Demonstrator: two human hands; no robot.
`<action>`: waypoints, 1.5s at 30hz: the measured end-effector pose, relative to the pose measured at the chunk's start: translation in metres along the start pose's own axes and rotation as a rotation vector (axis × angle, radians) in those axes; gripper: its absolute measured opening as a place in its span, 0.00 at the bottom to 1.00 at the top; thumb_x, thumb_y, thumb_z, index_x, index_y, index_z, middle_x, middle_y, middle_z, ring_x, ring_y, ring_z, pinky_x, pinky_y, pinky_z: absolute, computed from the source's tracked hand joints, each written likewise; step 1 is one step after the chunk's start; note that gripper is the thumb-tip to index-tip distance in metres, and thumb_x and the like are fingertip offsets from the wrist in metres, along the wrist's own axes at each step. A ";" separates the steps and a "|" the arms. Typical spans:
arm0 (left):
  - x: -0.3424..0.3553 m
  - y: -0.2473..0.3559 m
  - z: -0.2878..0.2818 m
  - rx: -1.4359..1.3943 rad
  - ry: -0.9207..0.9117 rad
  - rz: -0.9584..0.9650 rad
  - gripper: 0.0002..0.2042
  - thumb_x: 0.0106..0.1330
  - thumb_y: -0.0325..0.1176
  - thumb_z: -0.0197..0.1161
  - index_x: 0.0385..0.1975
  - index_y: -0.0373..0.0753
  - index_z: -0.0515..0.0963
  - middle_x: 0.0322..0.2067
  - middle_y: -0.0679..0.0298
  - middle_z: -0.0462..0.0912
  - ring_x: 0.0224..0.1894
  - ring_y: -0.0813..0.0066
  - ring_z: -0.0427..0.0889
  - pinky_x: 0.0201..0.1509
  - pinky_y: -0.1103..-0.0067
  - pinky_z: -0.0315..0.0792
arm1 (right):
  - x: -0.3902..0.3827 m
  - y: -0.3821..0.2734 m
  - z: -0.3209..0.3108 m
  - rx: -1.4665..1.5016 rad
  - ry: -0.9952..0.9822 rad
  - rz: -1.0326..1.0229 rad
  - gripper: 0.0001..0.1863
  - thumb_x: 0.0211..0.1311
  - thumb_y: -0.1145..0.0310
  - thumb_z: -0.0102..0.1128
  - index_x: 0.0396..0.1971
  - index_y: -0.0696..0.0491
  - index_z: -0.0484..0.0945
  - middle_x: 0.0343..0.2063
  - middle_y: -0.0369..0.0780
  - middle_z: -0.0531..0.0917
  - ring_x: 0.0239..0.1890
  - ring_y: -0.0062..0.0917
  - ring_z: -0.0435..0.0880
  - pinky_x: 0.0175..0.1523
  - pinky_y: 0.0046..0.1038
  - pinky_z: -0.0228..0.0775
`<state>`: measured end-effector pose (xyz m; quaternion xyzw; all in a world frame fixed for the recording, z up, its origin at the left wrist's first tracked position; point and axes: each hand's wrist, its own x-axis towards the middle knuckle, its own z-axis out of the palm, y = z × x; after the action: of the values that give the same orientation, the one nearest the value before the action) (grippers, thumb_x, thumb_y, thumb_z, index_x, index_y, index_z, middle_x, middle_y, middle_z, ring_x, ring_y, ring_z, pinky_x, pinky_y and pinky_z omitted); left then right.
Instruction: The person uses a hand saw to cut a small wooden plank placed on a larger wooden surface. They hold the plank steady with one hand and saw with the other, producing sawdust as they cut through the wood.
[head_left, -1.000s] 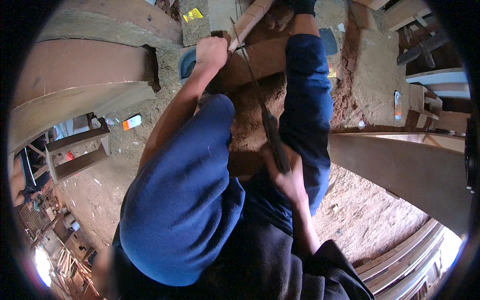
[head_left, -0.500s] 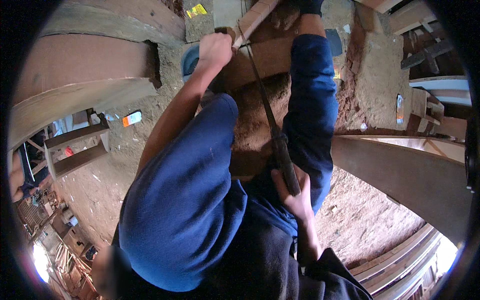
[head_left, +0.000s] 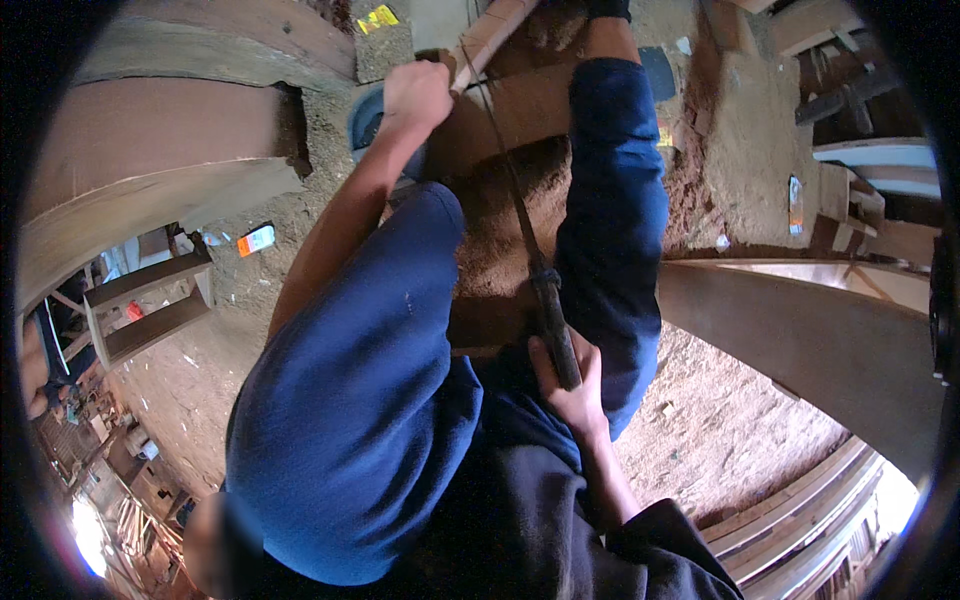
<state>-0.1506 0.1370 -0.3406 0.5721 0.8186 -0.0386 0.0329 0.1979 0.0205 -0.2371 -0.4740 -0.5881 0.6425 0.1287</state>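
My right hand (head_left: 577, 385) is wrapped round the dark handle of a handsaw (head_left: 513, 185), low between my legs. Its long, narrow blade runs forward, and the far part lies against a pale wooden strip (head_left: 490, 40) with lines across it. My left hand (head_left: 417, 97) is closed at the near end of that strip, its fingertips partly hidden. Under the strip lies a brown board (head_left: 530, 100). A blue round container (head_left: 366, 118) stands just left of my left hand.
Large timber slabs (head_left: 170, 140) fill the upper left. A small wooden frame (head_left: 150, 305) and an orange-white carton (head_left: 256, 240) sit on the dirt floor at left. A long plank (head_left: 800, 330) crosses the right, with stacked boards (head_left: 790, 520) below it.
The whole view has shifted slightly left. The saw handle and my right hand have moved a little left relative to my legs; my left hand stays at the strip's end.
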 end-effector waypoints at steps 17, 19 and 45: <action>-0.002 -0.010 0.005 0.076 -0.019 -0.026 0.09 0.55 0.36 0.61 0.27 0.38 0.84 0.30 0.52 0.85 0.35 0.56 0.86 0.41 0.65 0.79 | 0.033 0.008 0.009 0.096 -0.048 0.018 0.06 0.64 0.70 0.58 0.34 0.58 0.77 0.23 0.31 0.75 0.28 0.12 0.70 0.33 0.19 0.64; 0.000 -0.009 0.015 0.147 0.024 -0.015 0.12 0.55 0.42 0.66 0.27 0.40 0.85 0.29 0.56 0.86 0.34 0.59 0.86 0.39 0.67 0.79 | 0.033 0.011 0.013 0.103 -0.027 -0.002 0.06 0.64 0.70 0.58 0.33 0.58 0.77 0.23 0.30 0.74 0.28 0.12 0.70 0.33 0.18 0.63; -0.005 -0.003 0.002 0.117 -0.008 -0.013 0.09 0.53 0.38 0.65 0.25 0.40 0.85 0.28 0.56 0.86 0.33 0.59 0.86 0.39 0.66 0.78 | 0.026 0.002 0.010 0.081 -0.037 -0.039 0.07 0.62 0.71 0.60 0.34 0.60 0.77 0.24 0.34 0.77 0.28 0.13 0.70 0.34 0.21 0.65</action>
<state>-0.1516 0.1308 -0.3425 0.5676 0.8185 -0.0887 0.0027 0.1779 0.0322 -0.2518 -0.4448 -0.5730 0.6719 0.1497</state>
